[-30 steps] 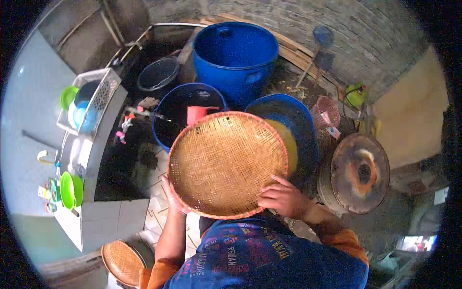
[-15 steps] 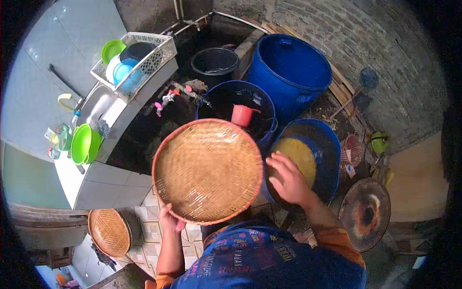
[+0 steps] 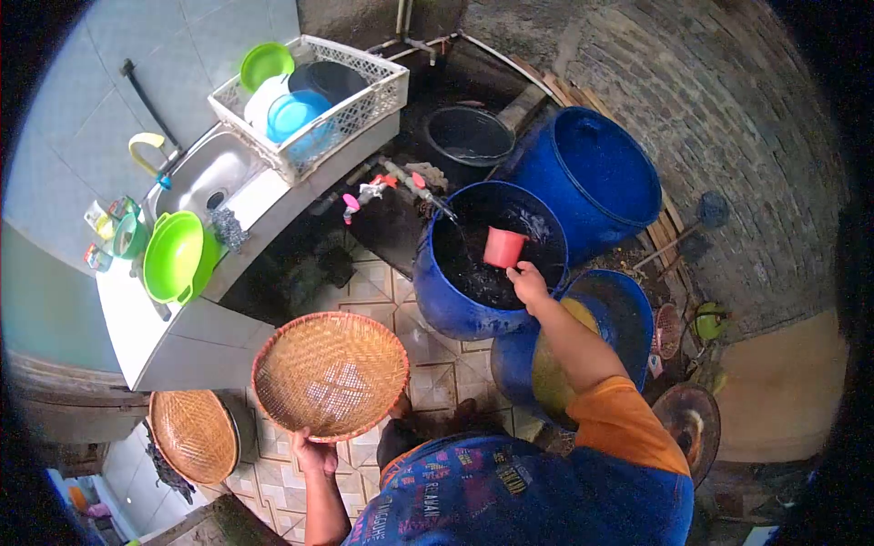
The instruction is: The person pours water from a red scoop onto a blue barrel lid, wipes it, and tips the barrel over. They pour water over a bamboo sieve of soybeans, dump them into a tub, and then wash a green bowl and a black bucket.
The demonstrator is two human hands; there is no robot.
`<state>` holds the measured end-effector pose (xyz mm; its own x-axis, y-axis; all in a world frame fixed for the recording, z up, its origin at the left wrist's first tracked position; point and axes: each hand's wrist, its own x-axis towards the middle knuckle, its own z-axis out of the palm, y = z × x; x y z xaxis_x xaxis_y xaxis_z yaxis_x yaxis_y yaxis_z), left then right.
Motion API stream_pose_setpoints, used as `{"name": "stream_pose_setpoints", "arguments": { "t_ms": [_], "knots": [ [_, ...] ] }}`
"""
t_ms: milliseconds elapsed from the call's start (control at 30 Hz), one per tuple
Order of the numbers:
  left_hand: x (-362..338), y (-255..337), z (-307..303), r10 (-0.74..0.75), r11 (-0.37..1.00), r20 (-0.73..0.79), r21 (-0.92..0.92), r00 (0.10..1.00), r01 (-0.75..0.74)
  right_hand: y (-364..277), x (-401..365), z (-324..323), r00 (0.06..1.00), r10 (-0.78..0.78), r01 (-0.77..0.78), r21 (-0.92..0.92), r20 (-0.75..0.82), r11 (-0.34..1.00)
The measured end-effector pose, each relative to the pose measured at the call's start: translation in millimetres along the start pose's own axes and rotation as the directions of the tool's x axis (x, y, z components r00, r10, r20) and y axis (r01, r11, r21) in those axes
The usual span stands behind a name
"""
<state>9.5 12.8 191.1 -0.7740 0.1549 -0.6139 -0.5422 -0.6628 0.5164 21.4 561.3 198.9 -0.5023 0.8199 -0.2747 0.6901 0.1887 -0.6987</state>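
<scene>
My left hand (image 3: 314,448) grips the near rim of a round woven bamboo tray (image 3: 332,375) with a reddish edge, low over the tiled floor. Nothing lies in the tray. To the right, my right hand (image 3: 528,284) is closed at the handle side of a red plastic water dipper (image 3: 503,247); the handle itself is mostly hidden by the fingers. The dipper is over a blue drum (image 3: 423,284) of dark water, under a tap (image 3: 443,207) that runs a thin stream.
A blue tub (image 3: 637,314) with yellowish contents stands right of the drum, a larger blue barrel (image 3: 637,182) behind it. On the left are a tiled counter (image 3: 205,359), a sink (image 3: 205,177) and a dish crate (image 3: 387,91). Another woven tray (image 3: 193,437) sits lower left.
My right hand has reached forward from above the tub and closed at the dipper. My left hand has lowered the bamboo tray to the left. The view has shifted too.
</scene>
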Motion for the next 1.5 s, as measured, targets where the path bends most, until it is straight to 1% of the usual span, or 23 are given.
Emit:
{"name": "stream_pose_setpoints", "arguments": {
  "t_ms": [67, 133, 233, 300, 400, 467, 533, 600, 633, 667, 733, 767, 833, 867, 933, 1000, 1067, 1100, 1133, 1233, 1300, 1367, 1500],
  "knots": [
    [14, 7, -10, -0.004, 1.000, -0.035, 0.021, 0.999, 0.005, 5, 14, 12, 0.999, 0.011, -0.012, -0.032, -0.034, 0.999],
    [24, 13, -9, -0.090, 0.996, -0.038, 0.008, 0.995, 0.090, 5, 24, 18, 0.997, 0.026, -0.031, -0.061, -0.071, 0.998],
    [33, 15, 0, -0.083, 0.996, -0.042, 0.031, 0.996, 0.084, 0, 38, 19, 0.987, 0.143, -0.148, -0.063, -0.072, 0.987],
    [33, 14, 10, -0.079, 0.996, -0.049, 0.047, 0.996, 0.082, -3, 51, 16, 0.979, 0.155, -0.181, -0.206, -0.134, 0.962],
    [29, 9, 27, -0.080, 0.995, -0.032, 0.056, 0.996, 0.081, 29, 104, 25, 0.975, 0.117, -0.143, -0.133, -0.189, 0.981],
    [24, 1, 40, -0.057, 0.996, 0.008, 0.064, 0.998, 0.057, 41, 144, 29, 0.981, 0.099, -0.128, -0.170, -0.170, 0.977],
    [20, -11, 44, -0.029, 0.995, -0.047, 0.091, 0.998, 0.034, 56, 182, 33, 0.987, 0.077, -0.105, -0.206, -0.140, 0.973],
    [8, -23, 49, -0.021, 0.995, -0.070, 0.094, 0.997, 0.028, 70, 217, 41, 0.998, -0.013, -0.001, -0.202, -0.066, 0.979],
    [2, -31, 68, 0.002, 0.994, -0.063, 0.108, 0.998, 0.005, 63, 230, 39, 0.999, -0.005, -0.004, -0.277, -0.031, 0.961],
    [-3, -38, 75, -0.009, 0.995, -0.106, 0.102, 0.994, 0.019, 64, 242, 40, 1.000, 0.009, -0.013, -0.270, -0.017, 0.963],
    [-15, -52, 102, -0.005, 0.990, -0.165, 0.139, 0.986, 0.028, 72, 261, 42, 0.956, 0.213, -0.104, -0.448, 0.200, 0.888],
    [-13, -63, 95, 0.021, 0.992, -0.223, 0.128, 0.975, 0.008, 79, 268, 43, 0.949, 0.230, -0.112, -0.455, 0.214, 0.884],
    [-14, -75, 91, -0.007, 0.991, -0.229, 0.130, 0.974, 0.038, 83, 281, 45, 0.928, 0.199, 0.005, -0.543, 0.317, 0.840],
    [-14, -80, 91, -0.032, 0.990, -0.215, 0.128, 0.976, 0.060, 84, 283, 47, 0.923, 0.204, 0.009, -0.546, 0.328, 0.838],
    [-14, -91, 92, -0.014, 0.993, -0.247, 0.108, 0.969, 0.042, 86, 277, 55, 0.930, 0.032, 0.220, -0.623, 0.367, 0.750],
    [-14, -96, 91, -0.064, 0.992, -0.290, 0.089, 0.955, 0.093, 94, 269, 65, 0.895, -0.022, 0.290, -0.543, 0.446, 0.788],
    [-16, -98, 110, -0.051, 0.994, -0.305, 0.073, 0.951, 0.077, 98, 266, 82, 0.807, -0.111, 0.375, -0.359, 0.580, 0.855],
    [-16, -97, 114, -0.036, 0.995, -0.316, 0.073, 0.948, 0.063, 117, 271, 109, 0.819, -0.090, 0.390, -0.434, 0.567, 0.812],
    [-17, -96, 119, -0.020, 0.996, -0.327, 0.073, 0.945, 0.046, 153, 279, 145, 0.844, -0.167, 0.467, -0.545, 0.510, 0.696],
    [-17, -95, 144, 0.011, 0.994, -0.328, 0.107, 0.945, 0.026, 145, 271, 156, 0.745, -0.004, 0.466, -0.515, 0.667, 0.719],
    [-17, -92, 147, 0.021, 0.989, -0.287, 0.148, 0.958, 0.023, 151, 269, 166, 0.749, 0.097, 0.412, -0.575, 0.656, 0.707],
    [-19, -91, 152, 0.040, 0.985, -0.315, 0.172, 0.948, 0.016, 157, 269, 170, 0.767, 0.171, 0.333, -0.613, 0.618, 0.716],
    [-18, -92, 144, 0.081, 0.983, -0.291, 0.179, 0.953, -0.029, 170, 266, 163, 0.791, 0.286, 0.138, -0.613, 0.541, 0.778]
  ]
}}
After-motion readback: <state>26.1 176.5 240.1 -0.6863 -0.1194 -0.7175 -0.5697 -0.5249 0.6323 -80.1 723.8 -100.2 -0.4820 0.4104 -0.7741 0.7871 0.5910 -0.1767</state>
